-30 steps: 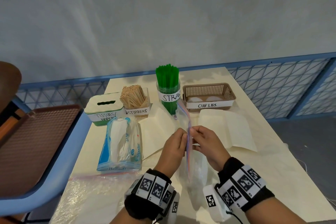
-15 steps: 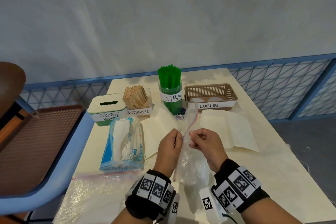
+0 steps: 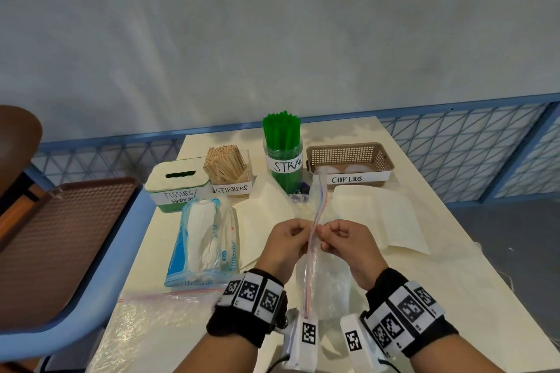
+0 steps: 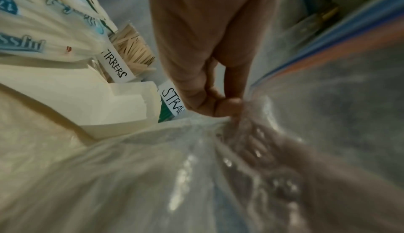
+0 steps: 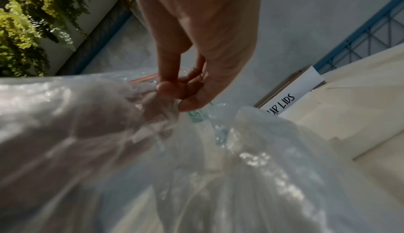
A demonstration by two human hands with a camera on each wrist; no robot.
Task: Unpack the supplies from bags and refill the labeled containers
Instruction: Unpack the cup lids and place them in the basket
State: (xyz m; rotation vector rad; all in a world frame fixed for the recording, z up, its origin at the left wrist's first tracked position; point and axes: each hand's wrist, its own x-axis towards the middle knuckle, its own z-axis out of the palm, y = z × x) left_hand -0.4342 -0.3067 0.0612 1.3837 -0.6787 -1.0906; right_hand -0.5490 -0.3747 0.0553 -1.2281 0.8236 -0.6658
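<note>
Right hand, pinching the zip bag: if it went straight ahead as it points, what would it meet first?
Probably the CUP LIDS basket; the right hand points toward it past the zip bag, though depth is unclear.

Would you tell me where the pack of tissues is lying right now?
In the head view the pack of tissues lies on the table's left side, just in front of the tissue box and left of the left hand.
</note>
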